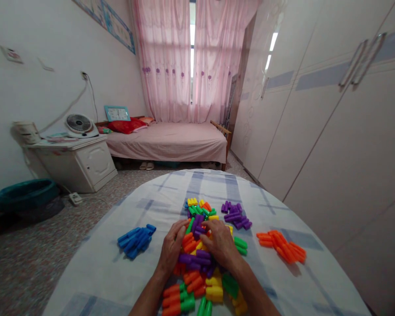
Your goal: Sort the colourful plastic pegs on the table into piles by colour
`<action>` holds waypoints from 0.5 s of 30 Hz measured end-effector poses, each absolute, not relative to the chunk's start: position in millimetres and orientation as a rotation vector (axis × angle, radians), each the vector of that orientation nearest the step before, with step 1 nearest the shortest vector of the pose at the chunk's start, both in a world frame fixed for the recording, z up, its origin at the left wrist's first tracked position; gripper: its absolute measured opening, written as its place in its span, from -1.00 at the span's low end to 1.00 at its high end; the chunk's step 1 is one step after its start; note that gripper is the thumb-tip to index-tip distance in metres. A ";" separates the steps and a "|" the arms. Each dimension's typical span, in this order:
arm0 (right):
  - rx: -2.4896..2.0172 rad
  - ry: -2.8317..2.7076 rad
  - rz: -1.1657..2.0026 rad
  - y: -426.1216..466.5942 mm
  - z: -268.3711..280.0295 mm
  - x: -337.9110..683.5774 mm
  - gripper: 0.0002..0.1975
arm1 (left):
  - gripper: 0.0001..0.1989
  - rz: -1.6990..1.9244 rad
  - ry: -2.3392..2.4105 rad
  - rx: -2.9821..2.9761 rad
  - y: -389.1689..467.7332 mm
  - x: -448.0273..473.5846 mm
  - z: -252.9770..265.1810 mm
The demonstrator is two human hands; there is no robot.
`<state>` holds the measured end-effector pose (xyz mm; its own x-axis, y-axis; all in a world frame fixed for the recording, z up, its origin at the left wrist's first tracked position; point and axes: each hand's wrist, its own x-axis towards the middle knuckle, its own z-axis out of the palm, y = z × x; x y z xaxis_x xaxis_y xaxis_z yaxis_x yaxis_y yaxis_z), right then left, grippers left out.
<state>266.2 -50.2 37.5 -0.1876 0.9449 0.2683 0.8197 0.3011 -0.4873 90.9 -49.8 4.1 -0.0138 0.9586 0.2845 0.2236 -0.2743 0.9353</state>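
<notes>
Left hand (172, 243): loosely curled along the left side of the heap, thumb angled inward; honestly can't tell if it's got hold of a block.
Right hand (219, 239): half-open over the right side, fingers bent, thumb and forefinger a bit apart right by a purple block (200, 231); can't tell if that's gripped either.
Mixed heap (195, 261): mid-table between both hands and forearms, purple, orange, green and yellow all jumbled, spilling toward the near edge.
Blue pile (135, 240): off by itself, left of the left hand.
Purple pile (236, 216): just beyond the right hand, near the heap.
Orange pile (281, 246): way over right, well apart from the heap.
Table (102, 274): rounded, white cloth with blue-grey stripes.
Bed (171, 140): pink sheet, past the table's far edge.
</notes>
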 end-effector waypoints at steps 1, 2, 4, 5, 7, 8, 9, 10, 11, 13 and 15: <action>-1.570 -2.060 0.313 -50.0 36.4 265.7 -0.74 | -0.64 1.342 1.251 1.564 -50.1 90.7 4.1; -1.575 -2.064 0.310 -50.0 35.6 265.3 -0.75 | -0.63 1.344 1.247 1.557 -50.5 90.5 4.4; -1.586 -2.080 0.316 -50.7 35.4 264.7 -0.79 | -0.63 1.347 1.255 1.536 -51.4 90.5 5.7; -1.589 -2.087 0.321 -51.2 36.0 264.5 -0.81 | -0.62 1.348 1.262 1.527 -52.0 90.6 6.7; -1.593 -2.095 0.337 -52.1 38.2 264.5 -0.84 | -0.61 1.341 1.273 1.519 -53.1 91.1 9.1; -1.593 -2.091 0.349 -52.2 39.7 264.9 -0.85 | -0.61 1.336 1.275 1.520 -53.6 91.4 10.3; -1.587 -2.078 0.361 -52.0 41.5 265.8 -0.85 | -0.60 1.334 1.273 1.522 -54.1 91.6 11.5; -1.578 -2.054 0.373 -51.4 43.5 267.4 -0.84 | -0.60 1.336 1.272 1.523 -54.5 91.8 12.4; -1.564 -2.023 0.388 -50.3 45.7 269.9 -0.83 | -0.60 1.338 1.271 1.524 -54.8 92.0 13.0; -1.543 -1.950 0.408 -46.9 50.4 278.3 -0.80 | -0.60 1.343 1.275 1.527 -55.0 92.1 13.1; -1.565 -1.869 0.398 -42.0 54.4 291.7 -0.78 | -0.59 1.339 1.283 1.530 -54.8 92.1 12.2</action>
<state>291.7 -42.0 54.4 -0.0674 0.9549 0.2891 0.7546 0.2384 -0.6114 92.1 -54.8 12.2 -0.0353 0.9655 0.2579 0.2170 -0.2445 0.9450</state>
